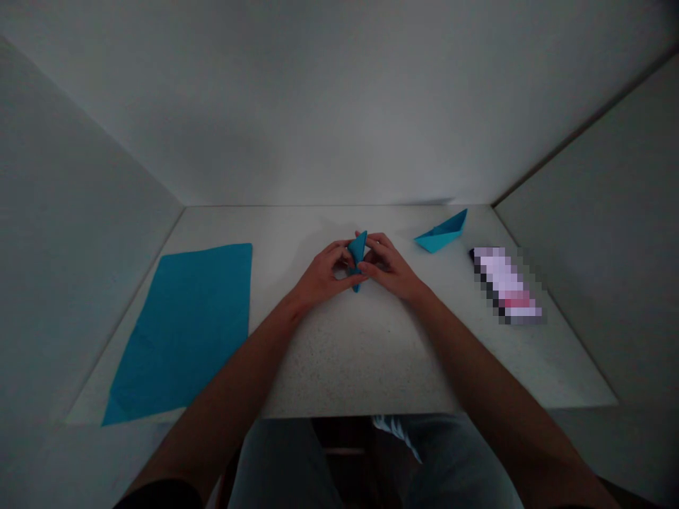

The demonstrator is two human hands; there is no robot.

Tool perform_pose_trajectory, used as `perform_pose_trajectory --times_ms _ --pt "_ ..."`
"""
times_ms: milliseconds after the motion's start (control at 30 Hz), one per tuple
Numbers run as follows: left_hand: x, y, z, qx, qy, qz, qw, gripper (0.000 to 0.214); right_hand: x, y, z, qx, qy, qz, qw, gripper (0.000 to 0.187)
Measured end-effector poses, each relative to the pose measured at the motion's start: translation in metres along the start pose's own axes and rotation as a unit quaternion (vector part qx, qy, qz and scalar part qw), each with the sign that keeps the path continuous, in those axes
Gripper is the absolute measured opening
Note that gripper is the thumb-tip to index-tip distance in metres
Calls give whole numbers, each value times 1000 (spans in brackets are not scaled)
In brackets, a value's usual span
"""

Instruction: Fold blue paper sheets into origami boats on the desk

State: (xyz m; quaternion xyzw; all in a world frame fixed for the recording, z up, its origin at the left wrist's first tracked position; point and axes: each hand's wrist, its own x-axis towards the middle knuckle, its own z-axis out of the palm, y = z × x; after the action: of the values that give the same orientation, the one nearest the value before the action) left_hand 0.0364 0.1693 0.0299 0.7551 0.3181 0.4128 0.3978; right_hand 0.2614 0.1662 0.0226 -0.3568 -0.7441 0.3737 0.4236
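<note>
Grip status: 2 bare hands grasp 1 small blue folded-paper piece (357, 246), the left hand (327, 274) on its left side and the right hand (391, 268) on its right side. Fingers and thumbs are curled in on the paper from both sides. The folded piece is narrow and pointed; its upper tip projects above the fingers and its lower tip projects below the thumbs. The middle portion is partly covered by the fingers. Position: near the middle of the off-white, speckled, flat counter (350, 360), toward the rear. Contact between the piece and the counter cannot be determined.

To the right of the right hand, and apart from it, 1 blue folded-paper boat (432, 242) rests near the rear edge of the counter, with 1 pointed end raised. Farther right and nearer the front lies 1 rectangular, dark-edged device with a pale lit face (506, 286); its display is pixelated and unreadable.

On the left side of the counter, 1 large four-cornered blue paper sheet (194, 325) lies flat, with a near corner at the front edge. The left forearm (238, 375) covers part of its near right side in this view. Plain pale walls (339, 106) enclose the counter at the rear, left and right. Grey-blue trousers (283, 459) are visible below the front edge.
</note>
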Motion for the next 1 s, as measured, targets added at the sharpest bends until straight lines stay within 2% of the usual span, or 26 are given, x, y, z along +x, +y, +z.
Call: perform_pose_trajectory --times_ms 200,400,633,767,867,1000 --pt "0 -4 1 -75 13 -26 997 35 2 5 -2 -1 12 0 1000 56" --pt "0 -7 0 -111 33 -37 993 28 1 6 -3 -5 28 -2 1000 51" --pt "2 -14 -2 -107 118 -80 984 23 1 6 -1 10 44 -26 999 50" --pt "6 -19 -3 -82 158 -80 981 40 3 6 0 54 80 -9 995 34" --pt "9 -22 -3 -101 152 -93 979 37 3 7 0 91 87 14 992 24" --pt "9 -24 -5 -143 127 -88 978 29 3 7 -2 108 68 44 991 29"
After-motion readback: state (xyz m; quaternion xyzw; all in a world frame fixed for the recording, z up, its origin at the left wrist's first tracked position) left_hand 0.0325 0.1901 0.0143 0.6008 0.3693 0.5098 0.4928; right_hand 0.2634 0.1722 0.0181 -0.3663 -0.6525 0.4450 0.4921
